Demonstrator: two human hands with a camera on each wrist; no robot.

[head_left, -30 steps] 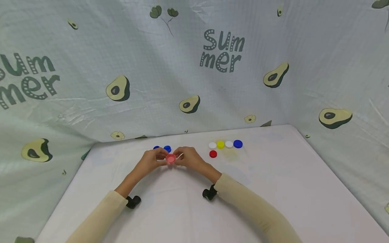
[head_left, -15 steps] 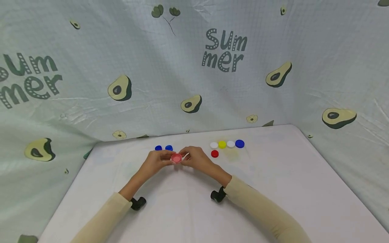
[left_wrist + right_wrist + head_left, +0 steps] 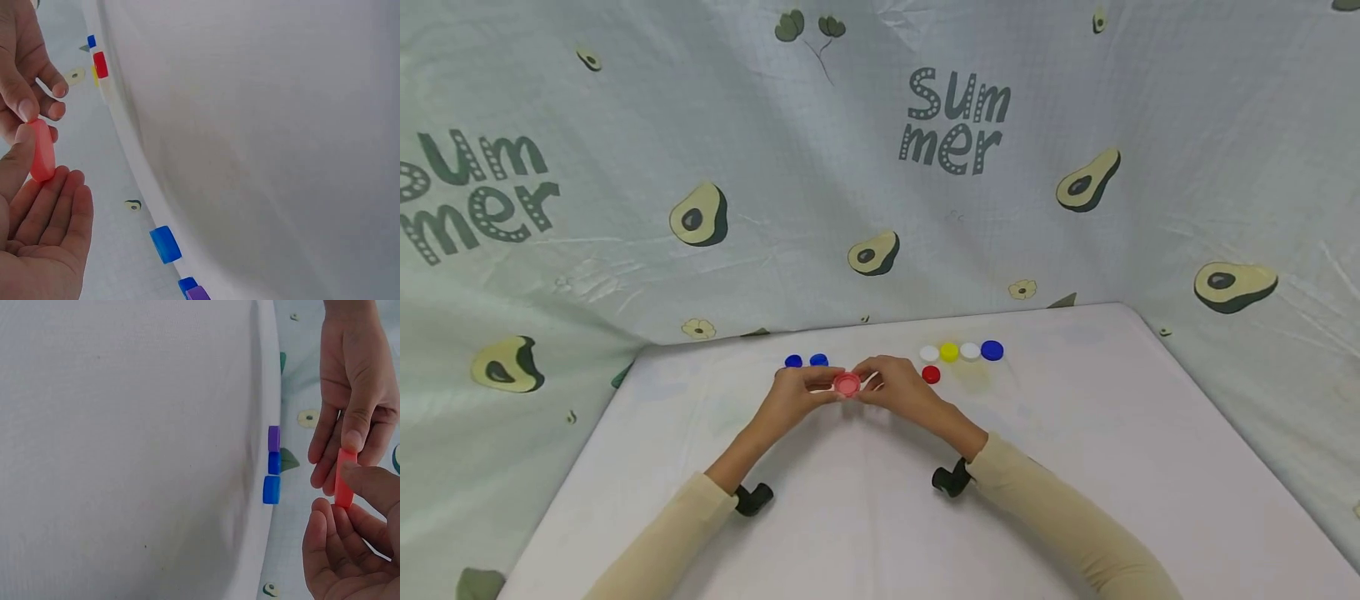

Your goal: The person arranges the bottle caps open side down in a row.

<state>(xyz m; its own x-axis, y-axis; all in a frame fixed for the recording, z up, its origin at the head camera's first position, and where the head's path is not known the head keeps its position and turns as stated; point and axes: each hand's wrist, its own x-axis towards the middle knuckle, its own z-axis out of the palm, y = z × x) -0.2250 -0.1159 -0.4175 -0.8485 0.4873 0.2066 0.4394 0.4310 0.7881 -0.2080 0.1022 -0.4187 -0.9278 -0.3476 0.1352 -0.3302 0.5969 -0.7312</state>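
A coral-pink round bottle cap [image 3: 847,384] is held up above the table between both hands, its recessed face toward the head camera. My left hand [image 3: 796,392] pinches its left edge between thumb and fingers. From the other side my right hand [image 3: 898,387] pinches the right edge. In the left wrist view the cap [image 3: 42,151] appears edge-on, with thumb tips of both hands against it. Behind the left hand lie two blue caps [image 3: 818,360]. A purple cap [image 3: 274,438] beside them shows in the wrist views but is hidden in the head view.
At the back right of the white table [image 3: 1075,433] lie a white cap [image 3: 929,354], a yellow cap [image 3: 949,352], another white cap [image 3: 970,351] and a blue cap [image 3: 992,350] in a row. A red cap [image 3: 931,374] sits in front. A printed cloth [image 3: 790,192] rises behind.
Both hands have shifted a little to the right together with the pink cap, uncovering more of the blue caps. The view itself has also shifted slightly. Both hands keep hold of the cap.
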